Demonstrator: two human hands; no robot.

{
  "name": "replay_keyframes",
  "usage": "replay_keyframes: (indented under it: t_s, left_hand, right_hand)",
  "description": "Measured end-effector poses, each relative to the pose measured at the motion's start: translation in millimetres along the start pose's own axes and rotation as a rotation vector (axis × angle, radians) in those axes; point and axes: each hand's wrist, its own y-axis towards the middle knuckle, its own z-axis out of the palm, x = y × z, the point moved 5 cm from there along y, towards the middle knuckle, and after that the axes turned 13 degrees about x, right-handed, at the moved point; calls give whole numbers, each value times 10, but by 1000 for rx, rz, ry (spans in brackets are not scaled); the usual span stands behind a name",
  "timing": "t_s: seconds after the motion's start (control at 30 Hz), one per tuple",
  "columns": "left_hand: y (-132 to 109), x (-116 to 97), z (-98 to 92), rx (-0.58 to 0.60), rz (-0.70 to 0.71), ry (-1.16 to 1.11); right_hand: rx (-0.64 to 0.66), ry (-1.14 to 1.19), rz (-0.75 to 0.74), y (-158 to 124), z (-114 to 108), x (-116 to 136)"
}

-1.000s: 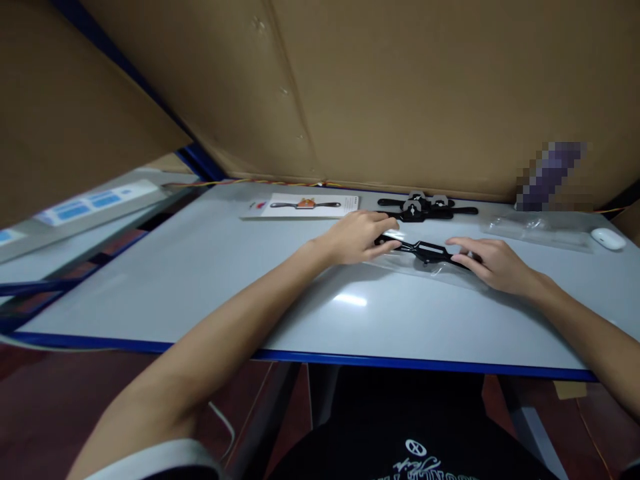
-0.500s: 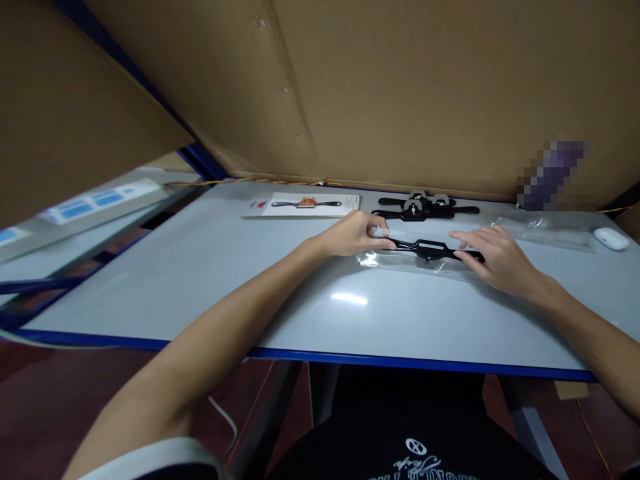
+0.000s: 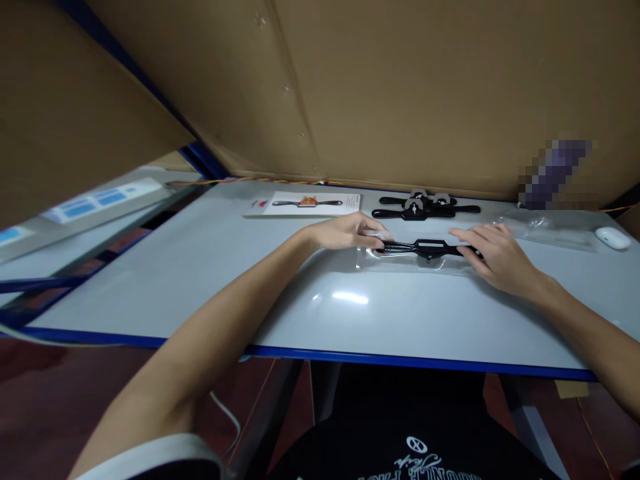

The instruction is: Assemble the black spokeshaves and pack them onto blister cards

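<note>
A black spokeshave (image 3: 431,248) lies crosswise on the table, in or on a clear plastic bag (image 3: 400,268); I cannot tell how much of it is inside. My left hand (image 3: 345,232) is closed at its left end, thumb and fingers pinching the handle tip along with the film. At the other end my right hand (image 3: 500,259) has its thumb against the right handle and its fingers bent over the top, partly covering that handle. Behind them, several more black spokeshaves (image 3: 415,212) with grey metal plates lie grouped together.
A white card package (image 3: 307,204) with a printed spokeshave picture lies at the back left. Another clear plastic bag (image 3: 555,233) and a white mouse (image 3: 613,238) are at the right. Cardboard walls (image 3: 400,100) rise behind the table (image 3: 300,313); a white power strip (image 3: 100,203) sits left.
My left hand has slid slightly left along the handle, and its fingers have come down closer to it. The right hand keeps its place on the right handle.
</note>
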Motion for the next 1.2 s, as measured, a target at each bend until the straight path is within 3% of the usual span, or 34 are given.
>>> replay_keyframes:
  t_s: [0.57,0.87,1.2]
  left_hand:
    - [61,-33,49,-58,5,80]
    - [49,-51,55,-71,6,81]
    - [73,-33,55,-83,50,32]
  right_hand:
    - [56,303,58,19,11,-161]
    - [329,767,208,-4,88,-429]
    - [216,881,190,7,133,-360]
